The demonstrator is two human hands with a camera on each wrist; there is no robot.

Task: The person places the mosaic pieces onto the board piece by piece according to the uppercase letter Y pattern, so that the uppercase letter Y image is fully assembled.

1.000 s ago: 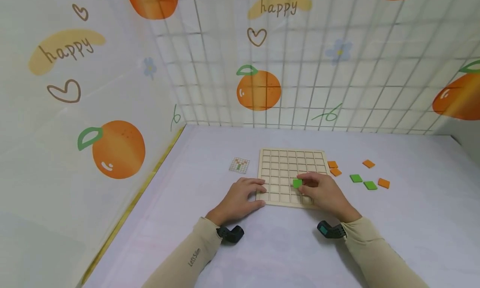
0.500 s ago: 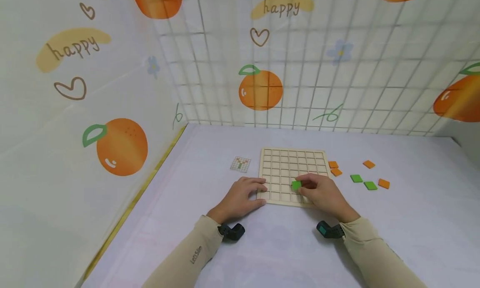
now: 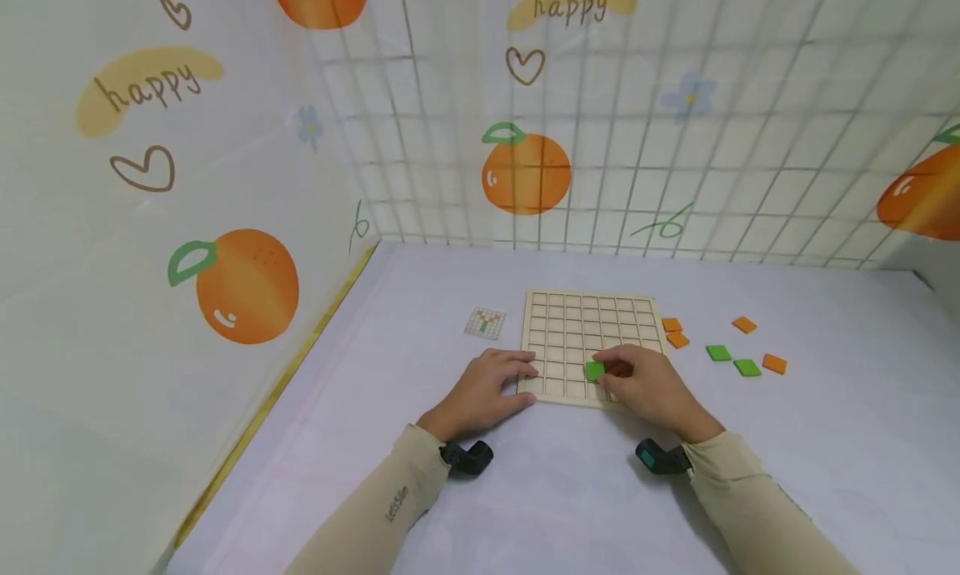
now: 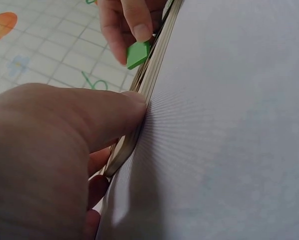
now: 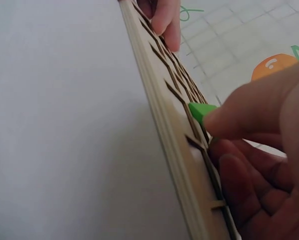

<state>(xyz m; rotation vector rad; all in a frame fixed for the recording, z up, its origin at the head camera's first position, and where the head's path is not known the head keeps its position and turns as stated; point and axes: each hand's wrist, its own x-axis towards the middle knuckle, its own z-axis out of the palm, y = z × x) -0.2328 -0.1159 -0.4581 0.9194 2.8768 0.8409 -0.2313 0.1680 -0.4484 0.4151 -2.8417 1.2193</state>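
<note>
A pale wooden grid board (image 3: 592,308) lies on the table, divided by thin ridges into square cells. My right hand (image 3: 651,385) pinches a green square tile (image 3: 595,371) between thumb and fingers, over a cell in the board's lower part. Seen from the right wrist, the tile (image 5: 200,111) sits tilted close to the ridges; whether it touches the cell floor I cannot tell. My left hand (image 3: 480,392) holds the board's near left corner. In the left wrist view its thumb (image 4: 114,112) lies along the front edge and its fingers bend round the corner.
A small pattern card (image 3: 485,322) lies left of the board. To the right lie loose tiles, several orange, such as one orange tile (image 3: 744,324), and two green, including a green tile (image 3: 718,353). A printed curtain (image 3: 420,142) stands behind the table.
The green tile in my right hand has come down slightly toward the board. My left hand stays at the corner. The head view has shifted a little.
</note>
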